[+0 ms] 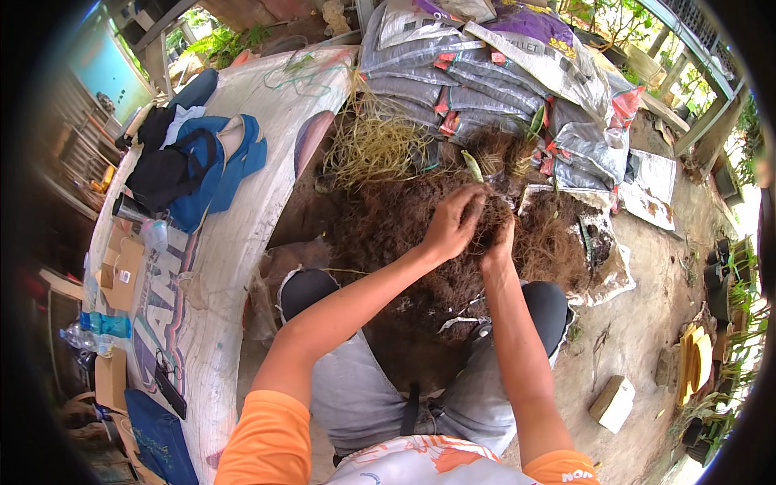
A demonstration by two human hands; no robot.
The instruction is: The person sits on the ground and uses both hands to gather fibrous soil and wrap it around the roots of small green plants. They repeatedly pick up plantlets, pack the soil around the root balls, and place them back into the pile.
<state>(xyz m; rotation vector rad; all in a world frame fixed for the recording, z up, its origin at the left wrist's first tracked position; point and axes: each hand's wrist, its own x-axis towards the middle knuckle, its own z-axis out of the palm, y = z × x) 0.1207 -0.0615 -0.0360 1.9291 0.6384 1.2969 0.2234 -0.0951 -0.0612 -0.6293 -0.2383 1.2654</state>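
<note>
My left hand [456, 221] and my right hand [501, 242] hold a clump of dark, fibrous roots [494, 219] between them. Both hands are dirty with soil, and some fingertips are hidden by the roots. A short pale-green plant stub [471, 166] rises just beyond my left fingers; whether it belongs to the held clump I cannot tell. Beneath my hands spreads a heap of brown soil and root fibre [388, 224]. To the right of my right hand, more brown root fibre [548, 245] lies on a white sack [612, 282].
Stacked grey plastic sacks [497, 100] stand beyond the heap, beside dry yellowish strands [379, 145]. At left, a long whitish board [242, 242] bears a blue bag [221, 170] and a phone [171, 394]. A concrete block [612, 403] lies on the floor at right.
</note>
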